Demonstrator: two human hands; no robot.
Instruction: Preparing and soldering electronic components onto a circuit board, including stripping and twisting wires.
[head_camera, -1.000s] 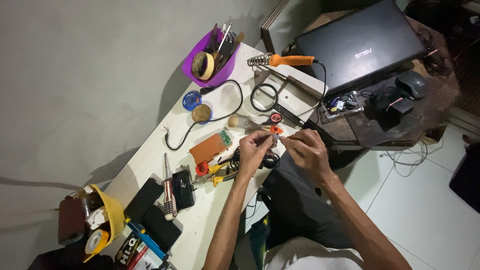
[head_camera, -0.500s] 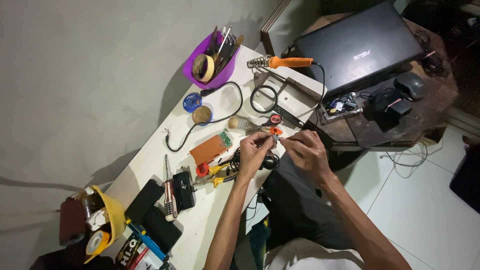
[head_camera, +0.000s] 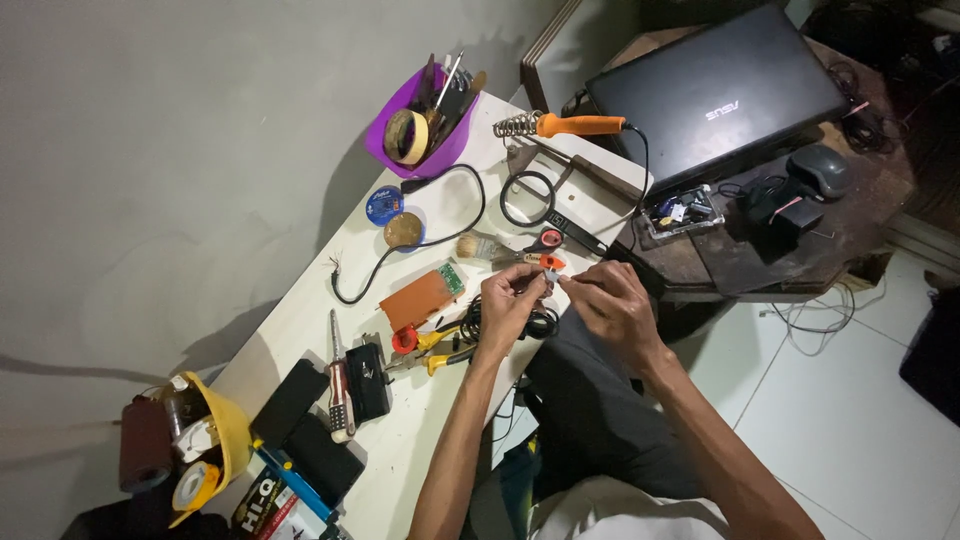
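Head view: both hands stay pinched on a small part
Left hand and right hand have barely moved, fingertips closed on the small part above the surface

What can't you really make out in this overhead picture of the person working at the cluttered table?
- Head view: the small piece pinched between the left hand and right hand is too small to identify.
- Contents of the purple tub: tools overlap, only a tape roll is clear.
- Yellow container and boxes beside it: cut by the bottom edge.
- The person's body: cut by the bottom edge.
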